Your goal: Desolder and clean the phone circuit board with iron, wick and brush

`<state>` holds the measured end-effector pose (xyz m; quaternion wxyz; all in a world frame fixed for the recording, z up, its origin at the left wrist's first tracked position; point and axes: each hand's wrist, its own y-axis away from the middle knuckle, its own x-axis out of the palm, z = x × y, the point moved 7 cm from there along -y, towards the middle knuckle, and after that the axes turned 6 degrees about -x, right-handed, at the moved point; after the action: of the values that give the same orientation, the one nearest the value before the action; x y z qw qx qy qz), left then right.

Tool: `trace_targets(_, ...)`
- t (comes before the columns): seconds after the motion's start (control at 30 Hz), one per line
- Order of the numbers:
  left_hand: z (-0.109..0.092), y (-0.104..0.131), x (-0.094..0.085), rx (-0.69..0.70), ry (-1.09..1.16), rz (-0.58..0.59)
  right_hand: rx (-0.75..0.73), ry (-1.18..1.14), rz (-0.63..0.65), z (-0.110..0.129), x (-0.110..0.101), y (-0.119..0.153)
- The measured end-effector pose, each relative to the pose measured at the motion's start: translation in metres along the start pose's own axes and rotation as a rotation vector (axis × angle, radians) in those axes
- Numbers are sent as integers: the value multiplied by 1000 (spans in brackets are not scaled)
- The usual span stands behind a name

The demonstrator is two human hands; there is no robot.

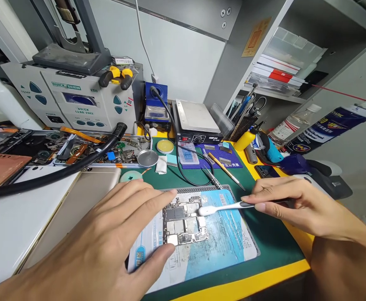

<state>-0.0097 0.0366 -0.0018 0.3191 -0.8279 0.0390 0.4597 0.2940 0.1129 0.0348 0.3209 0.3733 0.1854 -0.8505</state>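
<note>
A phone circuit board [187, 223] lies flat on a worn blue-and-white card [223, 246]. My left hand [114, 230] is spread at the board's left side, index fingertip by its upper corner and thumb by its lower corner, holding it between them. Pinched in my right hand [289, 205] is a toothbrush [220, 207] with a white neck and a dark handle. Its head touches the upper right part of the board; the bristles are hidden beneath. Behind the card lie tweezers [212, 177] and a yellow-handled pen-like tool [225, 169].
A hot-air station [76, 100] stands back left, its black hose [60, 173] crossing over phones and loose boards. Behind the green mat [277, 242] are a small hot plate [197, 117], a metal dish [147, 158] and a yellow tin [165, 146]. Bottles and a spray can [327, 127] stand at right.
</note>
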Motion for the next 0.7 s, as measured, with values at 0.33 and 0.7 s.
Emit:
trace_targets(0.33, -2, -3, -3, 2, -22, 7, 10, -43, 36, 11, 11, -10)
trace_targets(0.7, -2, -4, -2, 11, -32, 14, 4, -52, 27, 4, 6, -7)
